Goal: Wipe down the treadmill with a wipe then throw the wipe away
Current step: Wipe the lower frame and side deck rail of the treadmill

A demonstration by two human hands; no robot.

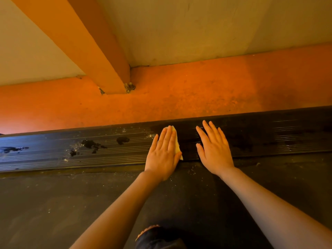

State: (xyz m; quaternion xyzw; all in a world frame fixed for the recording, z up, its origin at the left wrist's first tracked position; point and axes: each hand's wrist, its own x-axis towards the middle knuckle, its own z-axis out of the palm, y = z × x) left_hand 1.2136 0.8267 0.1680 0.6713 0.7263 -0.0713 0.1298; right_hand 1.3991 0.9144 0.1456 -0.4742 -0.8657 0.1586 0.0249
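The treadmill's ribbed black side rail (107, 146) runs left to right across the middle of the head view, dusty on the left with dark wet blotches and darker and damp on the right. My left hand (162, 153) lies flat with straight fingers on a pale yellow wipe (177, 142), pressing it onto the rail; only the wipe's right edge shows. My right hand (213, 148) rests flat on the rail just to the right, fingers spread, holding nothing. The dark treadmill belt (71, 203) lies below both forearms.
Beyond the rail is an orange-red floor strip (179, 97) meeting a pale wall (215, 29), with an orange pillar (93, 51) rising at the left. Crumbs and dust speck the belt near the rail. A dark trouser knee (158, 238) shows at the bottom edge.
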